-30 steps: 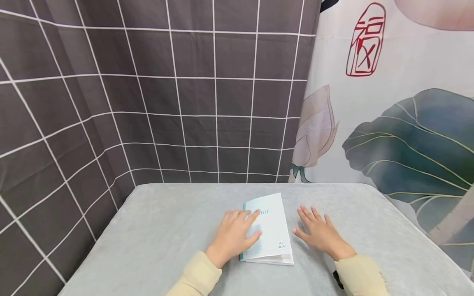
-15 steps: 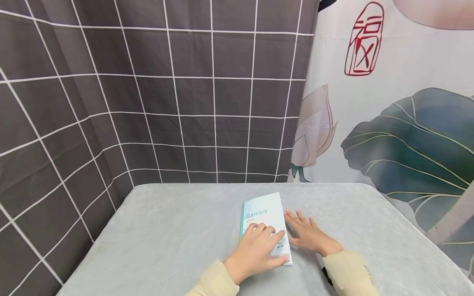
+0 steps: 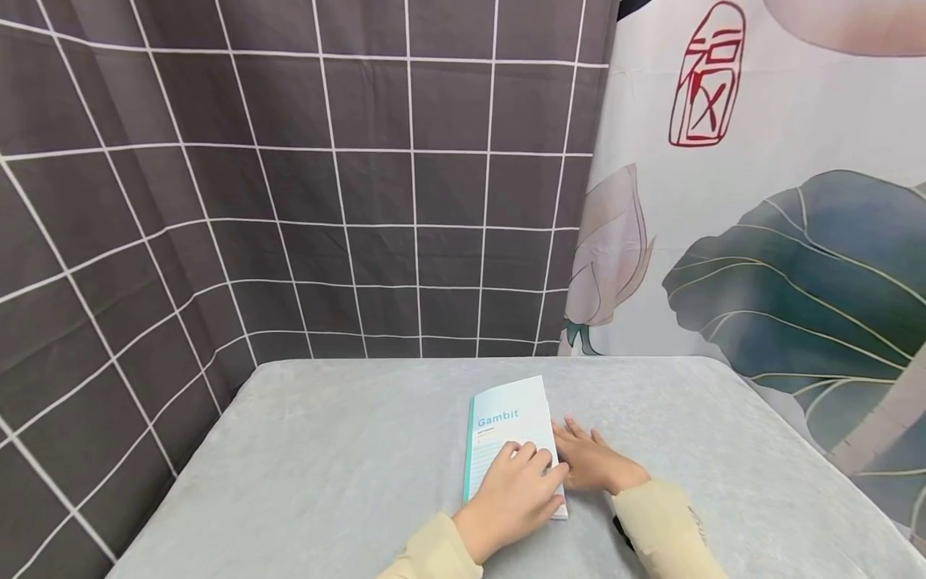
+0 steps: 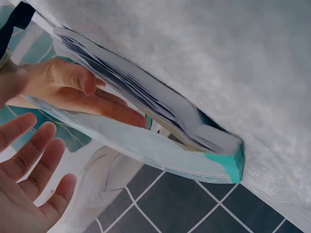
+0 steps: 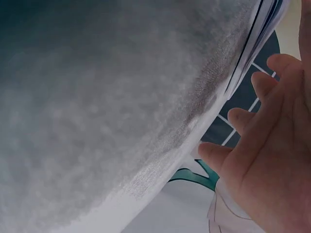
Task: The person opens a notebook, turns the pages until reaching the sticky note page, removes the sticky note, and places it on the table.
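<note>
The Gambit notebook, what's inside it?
Pages: the left wrist view shows their edges, below the notebook's lifted cover. Whether anything is written or drawn on them can't be seen, because the cover hides them from above.

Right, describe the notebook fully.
The notebook marked Gambit lies on the grey table, its front cover pale blue-white and papery, its spine teal. The cover bows up off the pages, leaving a gap. The left hand is over its lower part, the right hand at its right edge; whether either touches it is unclear.
</note>
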Demonstrator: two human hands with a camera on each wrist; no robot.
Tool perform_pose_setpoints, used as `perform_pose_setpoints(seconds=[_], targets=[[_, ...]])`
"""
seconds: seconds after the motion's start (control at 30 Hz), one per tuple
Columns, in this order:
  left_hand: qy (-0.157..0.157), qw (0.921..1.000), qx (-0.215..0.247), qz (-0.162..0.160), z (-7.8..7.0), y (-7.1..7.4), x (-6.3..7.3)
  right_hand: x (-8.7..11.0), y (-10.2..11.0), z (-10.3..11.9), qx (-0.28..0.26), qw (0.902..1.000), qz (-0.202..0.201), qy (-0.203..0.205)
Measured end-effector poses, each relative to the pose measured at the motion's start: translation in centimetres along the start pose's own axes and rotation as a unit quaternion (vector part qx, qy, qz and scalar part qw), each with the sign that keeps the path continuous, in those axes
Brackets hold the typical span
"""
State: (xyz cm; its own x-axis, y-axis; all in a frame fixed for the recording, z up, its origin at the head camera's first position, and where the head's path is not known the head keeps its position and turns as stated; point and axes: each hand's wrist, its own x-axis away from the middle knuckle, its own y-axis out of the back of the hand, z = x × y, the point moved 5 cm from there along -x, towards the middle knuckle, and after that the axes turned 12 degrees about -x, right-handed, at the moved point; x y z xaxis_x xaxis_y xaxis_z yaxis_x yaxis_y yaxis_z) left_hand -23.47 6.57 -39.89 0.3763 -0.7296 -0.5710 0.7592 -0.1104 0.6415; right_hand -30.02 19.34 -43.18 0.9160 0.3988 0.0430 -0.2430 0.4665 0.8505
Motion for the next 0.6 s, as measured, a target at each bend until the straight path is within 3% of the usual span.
perform_pose_setpoints(seconds=[0.4, 0.6], targets=[[0.001, 0.9998, 0.014, -0.014, -0.11, 0.00, -0.06, -0.13, -0.41, -0.01, 0.015, 0.9996, 0.019, -0.013], [0.023, 0.9988, 0.030, -0.030, 0.51, 0.43, -0.03, -0.18, -0.39, -0.06, 0.010, 0.9992, 0.029, -0.027]])
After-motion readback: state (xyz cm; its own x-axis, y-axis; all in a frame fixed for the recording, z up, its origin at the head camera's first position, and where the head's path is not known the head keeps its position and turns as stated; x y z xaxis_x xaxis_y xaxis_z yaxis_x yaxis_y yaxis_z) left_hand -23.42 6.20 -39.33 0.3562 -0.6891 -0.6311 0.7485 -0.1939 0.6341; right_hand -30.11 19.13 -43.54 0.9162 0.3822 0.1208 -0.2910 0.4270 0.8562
